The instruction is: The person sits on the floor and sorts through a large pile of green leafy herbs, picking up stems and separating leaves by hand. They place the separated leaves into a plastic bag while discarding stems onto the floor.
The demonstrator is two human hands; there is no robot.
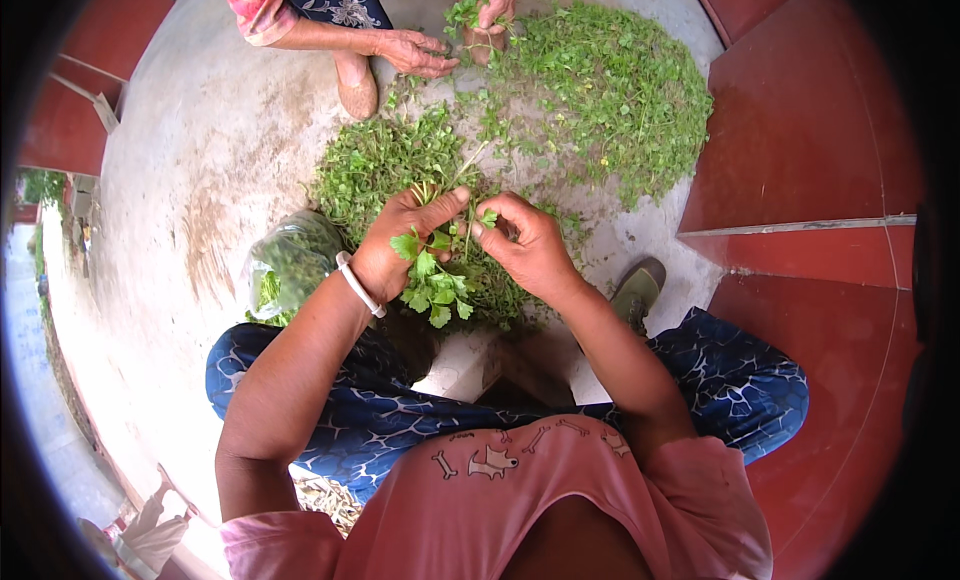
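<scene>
My left hand [400,242], with a white bracelet at its wrist, is closed around a small bunch of leafy herb sprigs [440,288] that look like celery or parsley. Broad green leaves hang below the fingers, and pale stems stick out above the thumb. Close beside it, my right hand [533,248] pinches a thin herb sprig [487,220] between thumb and forefinger. Beneath both hands lies a heap of loose greens [385,165] on the concrete floor.
A larger spread of greens [625,100] covers the floor at the far right. Opposite me, a person's hand [415,53] reaches out, and their other hand [497,5] holds greens. A clear plastic bag of greens [300,255] stands at left. Red panels [800,130] border the right side.
</scene>
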